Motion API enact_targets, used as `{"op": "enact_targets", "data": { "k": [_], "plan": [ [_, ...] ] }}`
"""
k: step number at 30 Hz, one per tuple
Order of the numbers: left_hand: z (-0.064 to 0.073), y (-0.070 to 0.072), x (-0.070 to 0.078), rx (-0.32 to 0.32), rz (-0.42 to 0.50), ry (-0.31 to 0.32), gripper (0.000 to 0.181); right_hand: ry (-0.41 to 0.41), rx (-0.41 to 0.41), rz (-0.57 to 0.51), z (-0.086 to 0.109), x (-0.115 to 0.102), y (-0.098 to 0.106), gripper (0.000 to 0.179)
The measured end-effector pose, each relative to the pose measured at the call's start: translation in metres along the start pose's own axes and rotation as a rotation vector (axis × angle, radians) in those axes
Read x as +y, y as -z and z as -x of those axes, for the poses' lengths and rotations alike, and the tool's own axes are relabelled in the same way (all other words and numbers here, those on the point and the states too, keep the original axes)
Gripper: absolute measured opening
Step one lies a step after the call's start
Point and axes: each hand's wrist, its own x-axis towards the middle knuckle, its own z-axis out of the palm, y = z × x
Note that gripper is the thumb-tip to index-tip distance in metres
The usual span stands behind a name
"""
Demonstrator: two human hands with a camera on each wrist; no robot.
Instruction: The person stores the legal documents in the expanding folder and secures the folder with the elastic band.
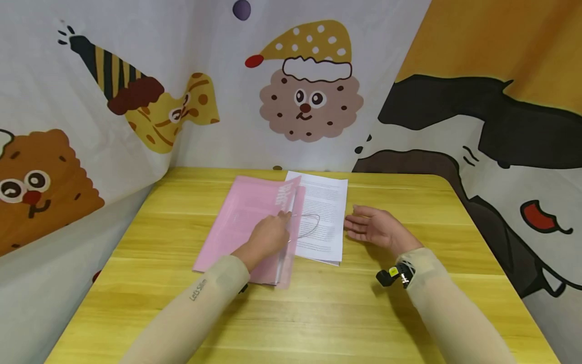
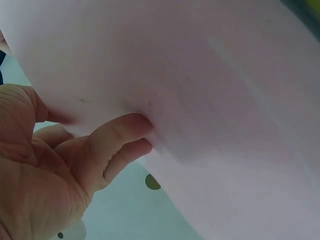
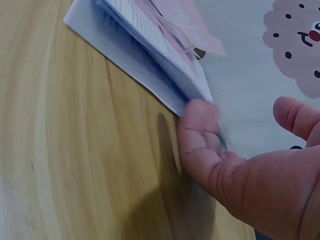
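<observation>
A pink folder (image 1: 241, 217) lies on the table, left of centre, its cover slightly raised along the right side. My left hand (image 1: 268, 235) pinches that right edge; in the left wrist view, its thumb and fingers bend round the pink sheet (image 2: 210, 100). White printed papers (image 1: 329, 212) stick out from beneath the folder on the right. A thin cord loop (image 1: 319, 218) extends from the folder over them. My right hand (image 1: 375, 227) is beside the papers' right edge, fingers extended. In the right wrist view, its fingertips (image 3: 201, 115) meet the edge of the paper stack (image 3: 165, 65), whose layers are partly spread.
The wooden table (image 1: 318, 318) reaches back to a hanging cloth (image 1: 218, 146) printed with cartoon food figures. A small black camera (image 1: 388, 276) is strapped to the right wrist. Wood surface shows in front of the folder and right of the right hand.
</observation>
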Motion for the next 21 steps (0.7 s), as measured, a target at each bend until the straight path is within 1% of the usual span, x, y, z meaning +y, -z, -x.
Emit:
{"op": "enact_targets", "data": {
  "k": [3, 4, 6, 9, 11, 14, 16, 17, 19, 21],
  "plan": [
    [0.001, -0.001, 0.0, 0.011, -0.012, -0.005, 0.06, 0.002, -0.028, 0.007, -0.005, 0.0, -0.004, 0.032],
    [0.001, -0.001, 0.0, 0.014, -0.015, -0.006, 0.06, 0.005, -0.03, 0.015, -0.007, 0.0, -0.006, 0.029],
    [0.002, -0.001, 0.0, 0.019, -0.016, -0.005, 0.06, 0.012, -0.027, 0.038, -0.009, 0.001, -0.01, 0.029],
    [0.003, 0.001, 0.0, 0.021, 0.006, 0.005, 0.06, 0.032, -0.028, 0.073, -0.011, -0.001, -0.019, 0.036],
    [0.004, 0.003, 0.0, 0.012, 0.035, 0.022, 0.06, 0.054, -0.025, 0.08, -0.011, -0.002, -0.025, 0.041],
    [0.005, 0.005, -0.001, 0.006, 0.07, 0.038, 0.061, 0.089, -0.005, 0.062, -0.013, -0.002, -0.033, 0.045],
    [0.006, 0.007, -0.003, 0.015, 0.089, 0.038, 0.061, 0.117, 0.021, 0.038, -0.016, -0.001, -0.037, 0.05],
    [0.007, 0.007, -0.003, 0.025, 0.097, 0.034, 0.061, 0.133, 0.033, 0.028, -0.017, 0.001, -0.038, 0.055],
    [0.008, 0.008, -0.005, 0.037, 0.148, 0.027, 0.06, 0.169, 0.072, 0.027, -0.02, 0.005, -0.04, 0.069],
    [0.008, 0.006, -0.007, 0.057, 0.173, 0.016, 0.06, 0.198, 0.121, 0.048, -0.023, 0.009, -0.041, 0.084]
  ]
}}
